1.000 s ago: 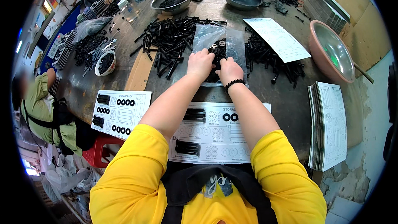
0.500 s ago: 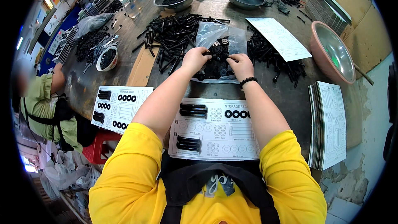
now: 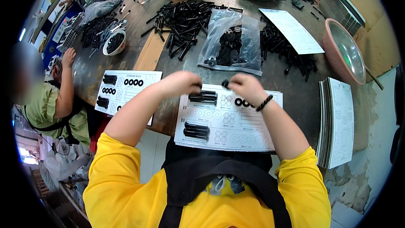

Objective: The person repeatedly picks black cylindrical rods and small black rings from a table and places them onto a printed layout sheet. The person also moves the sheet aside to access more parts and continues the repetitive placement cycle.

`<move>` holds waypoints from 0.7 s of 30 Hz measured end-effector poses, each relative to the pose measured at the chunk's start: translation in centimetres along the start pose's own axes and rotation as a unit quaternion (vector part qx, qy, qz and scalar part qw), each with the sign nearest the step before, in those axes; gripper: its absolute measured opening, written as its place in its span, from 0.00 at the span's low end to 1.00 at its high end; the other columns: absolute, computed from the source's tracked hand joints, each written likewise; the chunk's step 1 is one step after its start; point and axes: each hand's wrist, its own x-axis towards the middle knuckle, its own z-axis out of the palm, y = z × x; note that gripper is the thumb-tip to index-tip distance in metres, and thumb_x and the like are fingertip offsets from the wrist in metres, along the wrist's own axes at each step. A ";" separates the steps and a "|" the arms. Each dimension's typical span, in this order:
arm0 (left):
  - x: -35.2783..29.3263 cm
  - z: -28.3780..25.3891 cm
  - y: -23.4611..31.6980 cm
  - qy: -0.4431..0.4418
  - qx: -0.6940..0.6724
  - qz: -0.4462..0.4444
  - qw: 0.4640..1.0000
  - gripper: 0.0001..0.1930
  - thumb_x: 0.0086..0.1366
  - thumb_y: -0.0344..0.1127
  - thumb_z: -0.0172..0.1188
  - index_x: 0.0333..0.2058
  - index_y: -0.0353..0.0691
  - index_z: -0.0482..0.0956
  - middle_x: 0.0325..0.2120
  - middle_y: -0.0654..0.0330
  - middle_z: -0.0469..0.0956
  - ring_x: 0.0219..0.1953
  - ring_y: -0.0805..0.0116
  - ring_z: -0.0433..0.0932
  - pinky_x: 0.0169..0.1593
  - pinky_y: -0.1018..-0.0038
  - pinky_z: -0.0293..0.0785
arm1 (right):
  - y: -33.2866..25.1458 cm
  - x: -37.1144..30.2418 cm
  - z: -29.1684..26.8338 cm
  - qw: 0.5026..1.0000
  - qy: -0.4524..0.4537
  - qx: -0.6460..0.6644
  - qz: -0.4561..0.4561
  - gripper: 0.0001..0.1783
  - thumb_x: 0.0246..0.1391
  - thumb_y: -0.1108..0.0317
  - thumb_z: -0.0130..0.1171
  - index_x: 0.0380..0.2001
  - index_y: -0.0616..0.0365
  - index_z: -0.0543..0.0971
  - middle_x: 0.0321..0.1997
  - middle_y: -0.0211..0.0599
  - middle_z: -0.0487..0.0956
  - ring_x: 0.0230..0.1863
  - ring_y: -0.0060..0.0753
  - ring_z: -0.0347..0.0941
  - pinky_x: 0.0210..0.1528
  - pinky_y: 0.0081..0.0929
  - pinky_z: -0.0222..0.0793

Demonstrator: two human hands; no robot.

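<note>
Over the printed sheet [image 3: 228, 120] near the worktop's front edge, your right hand [image 3: 247, 88] pinches a black washer [image 3: 225, 84]; left hand [image 3: 183, 82] is clenched. Judging by the row, seat it beside the laid washers [image 3: 242, 101].

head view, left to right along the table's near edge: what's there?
Left printed sheet with black parts → left hand → centre printed sheet → right hand → stack of printed sheets.

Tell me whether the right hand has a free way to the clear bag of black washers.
Probably yes. The right hand sits over the printed sheet, the clear bag of black washers lies just beyond, and nothing stands between them.
</note>
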 end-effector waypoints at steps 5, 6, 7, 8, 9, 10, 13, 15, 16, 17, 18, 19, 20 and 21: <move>-2.4 3.1 1.6 -0.163 0.186 -0.006 0.969 0.09 0.53 0.39 0.58 0.30 0.41 0.76 0.27 0.57 0.77 0.33 0.57 0.76 0.37 0.64 0.72 | -2.7 -3.6 4.9 0.985 -0.120 -0.104 0.062 0.13 0.47 0.60 0.55 0.32 0.57 0.79 0.31 0.42 0.78 0.35 0.42 0.74 0.40 0.33 0.69; -2.5 3.9 1.3 -0.154 0.197 0.017 0.968 0.10 0.52 0.40 0.59 0.28 0.40 0.76 0.26 0.57 0.77 0.33 0.57 0.76 0.36 0.64 0.72 | -3.2 -3.9 5.6 0.980 -0.127 -0.133 0.081 0.13 0.47 0.59 0.55 0.32 0.55 0.79 0.32 0.41 0.78 0.36 0.43 0.74 0.40 0.33 0.69; -2.4 4.1 1.7 -0.157 0.206 0.011 0.966 0.10 0.52 0.41 0.60 0.28 0.40 0.76 0.26 0.58 0.76 0.33 0.57 0.76 0.36 0.64 0.72 | -3.3 -3.9 6.2 0.977 -0.119 -0.155 0.086 0.14 0.47 0.57 0.55 0.30 0.56 0.78 0.31 0.41 0.78 0.35 0.43 0.74 0.39 0.34 0.69; -2.3 4.3 2.0 -0.160 0.214 0.005 0.964 0.11 0.51 0.41 0.60 0.28 0.41 0.76 0.25 0.58 0.76 0.33 0.58 0.76 0.36 0.64 0.72 | -3.5 -4.0 6.3 0.974 -0.110 -0.178 0.085 0.14 0.47 0.57 0.55 0.29 0.57 0.78 0.31 0.41 0.78 0.35 0.43 0.74 0.39 0.35 0.69; -2.4 4.4 2.1 -0.147 0.222 0.003 0.964 0.11 0.51 0.41 0.60 0.29 0.41 0.75 0.26 0.59 0.76 0.33 0.58 0.76 0.36 0.64 0.72 | -4.0 -4.2 6.2 0.971 -0.101 -0.200 0.083 0.15 0.47 0.57 0.55 0.28 0.57 0.78 0.30 0.42 0.78 0.35 0.42 0.74 0.38 0.35 0.69; -2.5 4.3 2.2 -0.134 0.229 0.003 0.964 0.10 0.51 0.40 0.60 0.29 0.41 0.75 0.26 0.59 0.76 0.33 0.58 0.76 0.36 0.64 0.72 | -4.2 -4.3 6.2 0.967 -0.091 -0.223 0.082 0.15 0.47 0.56 0.55 0.27 0.58 0.77 0.30 0.42 0.78 0.35 0.42 0.74 0.38 0.36 0.69; -3.3 4.5 1.8 -0.069 0.222 -0.005 0.973 0.10 0.52 0.39 0.60 0.31 0.42 0.75 0.27 0.59 0.74 0.34 0.58 0.75 0.36 0.65 0.72 | -3.5 -5.2 6.1 0.966 -0.023 -0.257 0.028 0.14 0.48 0.58 0.55 0.27 0.59 0.76 0.28 0.41 0.76 0.33 0.45 0.73 0.34 0.38 0.69; -4.2 4.8 1.3 -0.013 0.202 -0.004 0.979 0.09 0.52 0.37 0.59 0.32 0.43 0.76 0.29 0.59 0.73 0.35 0.59 0.75 0.36 0.66 0.72 | -2.4 -5.8 6.4 0.964 0.037 -0.260 -0.037 0.08 0.47 0.64 0.54 0.28 0.56 0.76 0.26 0.40 0.74 0.30 0.43 0.72 0.32 0.36 0.68; -4.7 5.1 1.0 0.015 0.188 -0.002 0.982 0.09 0.51 0.35 0.59 0.33 0.44 0.76 0.29 0.60 0.73 0.36 0.59 0.74 0.36 0.67 0.72 | -2.5 -6.1 6.5 0.965 0.029 -0.251 -0.067 0.07 0.47 0.65 0.54 0.29 0.55 0.76 0.26 0.39 0.73 0.30 0.43 0.71 0.32 0.36 0.68; -5.0 5.4 0.8 0.043 0.174 0.001 0.984 0.10 0.51 0.34 0.59 0.34 0.44 0.76 0.30 0.60 0.72 0.36 0.59 0.74 0.37 0.68 0.72 | -2.6 -6.3 6.6 0.965 0.021 -0.242 -0.097 0.07 0.46 0.67 0.53 0.30 0.54 0.76 0.26 0.39 0.72 0.30 0.42 0.71 0.32 0.35 0.68; -5.2 5.7 0.8 0.043 0.176 0.013 0.983 0.11 0.51 0.32 0.58 0.35 0.46 0.76 0.30 0.60 0.72 0.36 0.60 0.74 0.37 0.68 0.72 | -2.7 -6.5 6.7 0.964 0.014 -0.233 -0.126 0.07 0.46 0.68 0.53 0.30 0.53 0.77 0.25 0.39 0.71 0.30 0.41 0.71 0.32 0.34 0.68; -5.6 6.0 0.8 0.044 0.178 0.025 0.983 0.12 0.50 0.31 0.58 0.37 0.47 0.77 0.30 0.60 0.72 0.37 0.60 0.73 0.37 0.69 0.72 | -2.5 -6.6 7.1 0.962 -0.002 -0.231 -0.144 0.10 0.46 0.70 0.51 0.34 0.49 0.77 0.26 0.39 0.70 0.30 0.40 0.70 0.32 0.35 0.68; -5.9 6.3 0.9 0.045 0.179 0.036 0.982 0.14 0.50 0.29 0.57 0.38 0.48 0.77 0.30 0.60 0.71 0.37 0.61 0.73 0.37 0.69 0.72 | -2.6 -6.7 7.3 0.962 -0.005 -0.237 -0.138 0.11 0.46 0.70 0.51 0.35 0.49 0.78 0.26 0.39 0.70 0.31 0.40 0.70 0.32 0.35 0.68; -6.0 6.8 0.7 0.055 0.176 0.039 0.982 0.17 0.49 0.27 0.55 0.40 0.51 0.77 0.30 0.60 0.71 0.37 0.61 0.73 0.37 0.69 0.72 | -2.7 -6.8 7.5 0.961 -0.008 -0.244 -0.131 0.12 0.47 0.70 0.51 0.36 0.48 0.78 0.27 0.39 0.70 0.31 0.40 0.70 0.32 0.35 0.68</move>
